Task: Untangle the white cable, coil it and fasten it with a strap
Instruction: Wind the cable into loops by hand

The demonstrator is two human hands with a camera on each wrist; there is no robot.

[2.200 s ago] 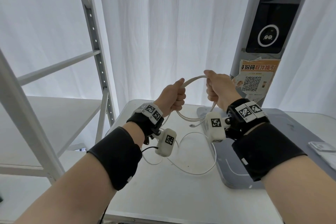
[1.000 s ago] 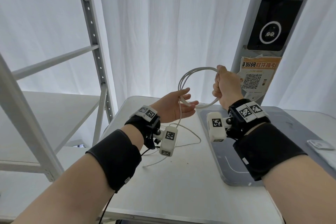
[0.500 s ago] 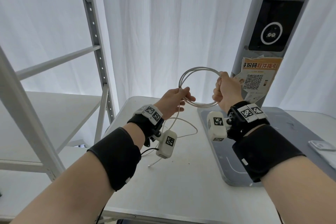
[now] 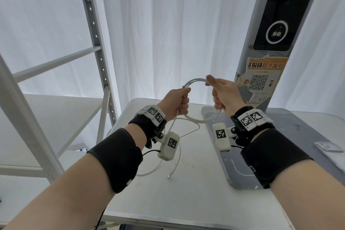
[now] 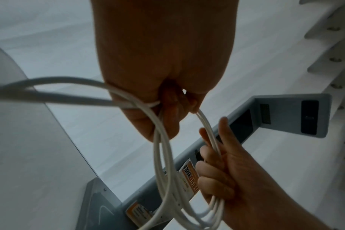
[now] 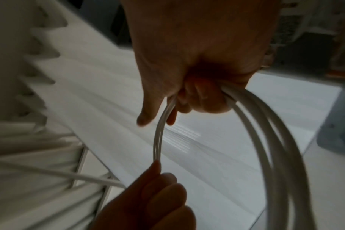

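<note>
A white cable (image 4: 195, 81) is wound into a coil of several loops held in the air above the white table (image 4: 196, 183). My left hand (image 4: 177, 102) grips the coil's left side with curled fingers; in the left wrist view the loops (image 5: 163, 149) run out of its fist (image 5: 167, 99). My right hand (image 4: 223, 95) grips the coil's right side, with the loops (image 6: 270, 140) leaving its closed fingers (image 6: 203, 96). A loose tail (image 4: 177, 155) hangs from the left hand to the table, ending in a plug (image 4: 169, 176). No strap is visible.
A grey flat base (image 4: 233, 172) of a tall kiosk column (image 4: 270, 43) stands on the table's right half. A white metal shelf rack (image 4: 97, 58) rises at the left. A small clear packet (image 4: 328, 147) lies at the far right edge. White curtains hang behind.
The left hand went from open under the loop to closed around the coil's left side. Both hands shifted slightly, and more of the loose tail has been taken up off the table.
</note>
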